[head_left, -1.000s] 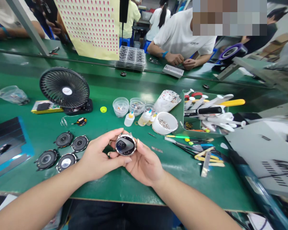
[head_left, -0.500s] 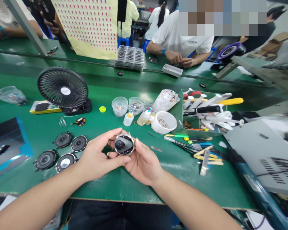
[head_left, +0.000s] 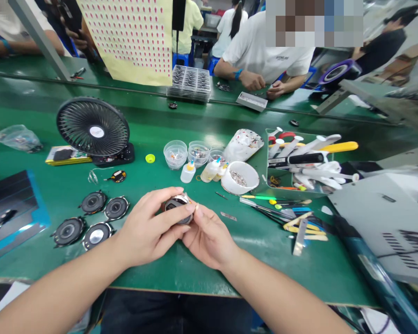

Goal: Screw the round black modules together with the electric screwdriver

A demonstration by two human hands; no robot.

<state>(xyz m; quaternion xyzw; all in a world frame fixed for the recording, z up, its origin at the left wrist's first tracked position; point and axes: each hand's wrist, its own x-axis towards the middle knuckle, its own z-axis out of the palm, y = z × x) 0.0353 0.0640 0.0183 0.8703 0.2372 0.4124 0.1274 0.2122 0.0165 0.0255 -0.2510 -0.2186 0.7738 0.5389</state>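
Hands meet low over the green felt-topped counter (head_left: 181, 271), and both are busy on one piece. The left hand (head_left: 149, 229) is wrapped over a round, silver-rimmed watch body (head_left: 177, 202) with a dark face, thumb and fingers closed around its rim and covering most of it. The right hand (head_left: 209, 239) comes in from the other side with its fingertips pinched against the right edge of the watch body. What they press there is too small to make out. The piece sits just above the counter, near the front edge, held between the two hands.

To the left, four round black watch modules (head_left: 92, 202) lie flat in a loose cluster, well apart from the hands. My read: one unit is in hand and those four are set aside, though nothing shows whether they are finished or waiting.

Behind the hands stand a white bowl of tiny metal parts (head_left: 239, 177), small squeeze bottles (head_left: 187, 173) and clear plastic cups (head_left: 175, 154). A green tray of white-handled tools (head_left: 266, 160) sits to the right, with loose tweezers (head_left: 264, 209) just in front of it. A black desk fan (head_left: 92, 127) stands at the back left. Across the counter, a person in a white shirt (head_left: 261, 51) works with their own hands.
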